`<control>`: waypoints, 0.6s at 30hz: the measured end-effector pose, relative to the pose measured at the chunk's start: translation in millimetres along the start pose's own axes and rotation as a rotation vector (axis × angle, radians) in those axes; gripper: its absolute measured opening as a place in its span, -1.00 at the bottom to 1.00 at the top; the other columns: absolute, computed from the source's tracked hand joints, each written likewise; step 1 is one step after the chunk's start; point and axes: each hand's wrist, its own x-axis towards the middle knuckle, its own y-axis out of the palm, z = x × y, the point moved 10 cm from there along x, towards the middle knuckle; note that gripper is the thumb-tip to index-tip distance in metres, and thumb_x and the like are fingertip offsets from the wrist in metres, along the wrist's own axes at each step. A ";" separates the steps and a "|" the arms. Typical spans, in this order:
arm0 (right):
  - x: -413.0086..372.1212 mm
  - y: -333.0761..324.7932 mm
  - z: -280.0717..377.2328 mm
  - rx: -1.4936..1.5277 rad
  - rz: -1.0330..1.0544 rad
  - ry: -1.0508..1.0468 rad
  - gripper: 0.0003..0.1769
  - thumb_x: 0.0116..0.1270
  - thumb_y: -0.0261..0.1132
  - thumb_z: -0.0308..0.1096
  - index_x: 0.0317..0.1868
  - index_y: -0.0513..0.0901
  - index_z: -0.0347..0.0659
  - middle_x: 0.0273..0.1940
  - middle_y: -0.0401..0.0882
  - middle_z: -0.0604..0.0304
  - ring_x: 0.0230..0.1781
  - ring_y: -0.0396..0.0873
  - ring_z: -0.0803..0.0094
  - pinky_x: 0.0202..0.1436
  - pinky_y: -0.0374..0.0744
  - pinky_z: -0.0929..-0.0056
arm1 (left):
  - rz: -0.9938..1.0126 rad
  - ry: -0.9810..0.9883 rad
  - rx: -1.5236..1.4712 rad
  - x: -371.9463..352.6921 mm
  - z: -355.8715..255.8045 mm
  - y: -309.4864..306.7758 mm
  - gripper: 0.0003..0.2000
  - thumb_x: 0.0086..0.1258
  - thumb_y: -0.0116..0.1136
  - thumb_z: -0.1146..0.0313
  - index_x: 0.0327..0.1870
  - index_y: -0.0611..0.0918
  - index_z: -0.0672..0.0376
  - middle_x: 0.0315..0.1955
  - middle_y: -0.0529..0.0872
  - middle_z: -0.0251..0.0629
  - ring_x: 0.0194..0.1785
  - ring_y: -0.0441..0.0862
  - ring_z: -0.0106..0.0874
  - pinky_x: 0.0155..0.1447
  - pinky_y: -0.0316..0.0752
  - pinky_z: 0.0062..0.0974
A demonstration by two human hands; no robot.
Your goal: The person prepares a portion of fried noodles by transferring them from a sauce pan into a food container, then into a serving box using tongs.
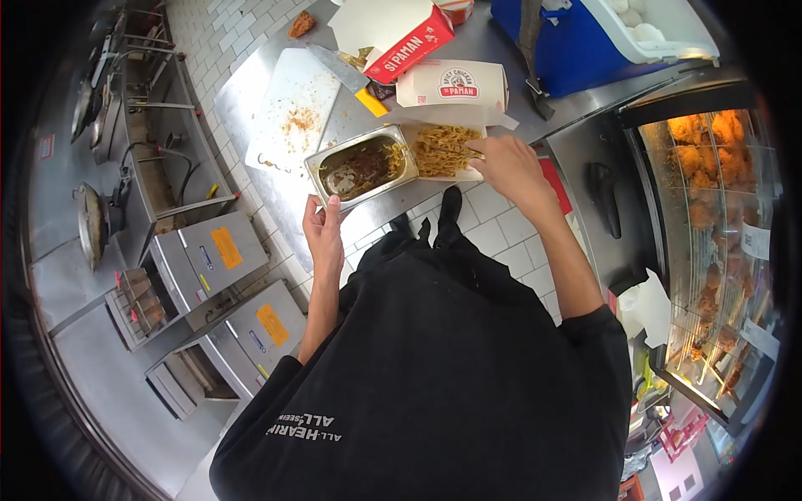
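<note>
My left hand [326,230] grips the near left corner of a rectangular metal food pan [315,169], thumb over the rim. Dark sauce and a few noodle strands cling inside the pan, which tilts against an open takeaway box [455,174]. Yellow noodles [447,149] fill that box. Over its right side is my right hand [511,169], fingers pinched together at the noodles; what they hold, if anything, is too small to make out. The box's lid [453,85], printed "Spicy Chicken Si Paman", stands up behind the noodles.
On the steel table [380,200] are a white cutting board [288,100] with crumbs, a knife [338,71] with a yellow handle, a red-and-white box [409,46] and a fried piece [302,24]. A blue cooler [576,50] stands behind; a heated display [702,167] is right, fryers [213,255] left.
</note>
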 end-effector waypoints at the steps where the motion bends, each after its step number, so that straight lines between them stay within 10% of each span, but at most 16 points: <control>1: 1.4 0.6 1.4 0.073 0.042 0.022 -0.65 0.29 0.33 -0.30 0.08 0.71 -0.12 -0.24 0.69 -0.16 -0.05 0.64 -0.07 0.07 0.55 -0.01 | -0.003 -0.010 0.001 0.2 0.0 -4.8 -0.84 0.55 0.12 0.38 -0.22 0.38 0.10 -0.27 0.72 -0.27 -0.21 0.63 -0.61 -0.05 0.58 -0.53; 18: -19.3 -63.0 131.1 0.149 0.016 0.045 -0.66 0.25 0.38 -0.24 0.01 0.71 -0.16 -0.23 0.73 0.00 -0.19 0.69 -0.01 -0.02 0.60 0.12 | 0.047 -0.077 -0.125 15.2 16.6 -68.5 -0.83 0.54 0.14 0.36 -0.24 0.40 0.12 -0.35 0.68 -0.37 -0.23 0.59 -0.64 0.02 0.55 -0.53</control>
